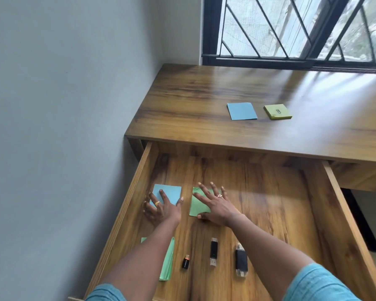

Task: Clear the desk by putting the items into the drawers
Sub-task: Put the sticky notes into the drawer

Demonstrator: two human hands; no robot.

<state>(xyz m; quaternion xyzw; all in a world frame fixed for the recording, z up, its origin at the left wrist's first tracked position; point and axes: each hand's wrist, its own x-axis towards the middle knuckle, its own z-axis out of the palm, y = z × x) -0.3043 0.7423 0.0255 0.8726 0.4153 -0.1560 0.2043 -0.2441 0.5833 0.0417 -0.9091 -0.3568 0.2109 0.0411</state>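
Inside open drawer (139,181), left hand (162,208) flat on blue note (170,193)

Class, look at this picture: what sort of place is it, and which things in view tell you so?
Probably a home study or office corner: a wooden desk under a barred window, with sticky notes on top.

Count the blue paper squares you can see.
2: one blue square on the desk, another in the open drawer under the left hand. The arms may hide more.

grey-blue wall (63,105) at left, barred window (291,29) behind a wooden desk (193,101), daylight glaring on it.
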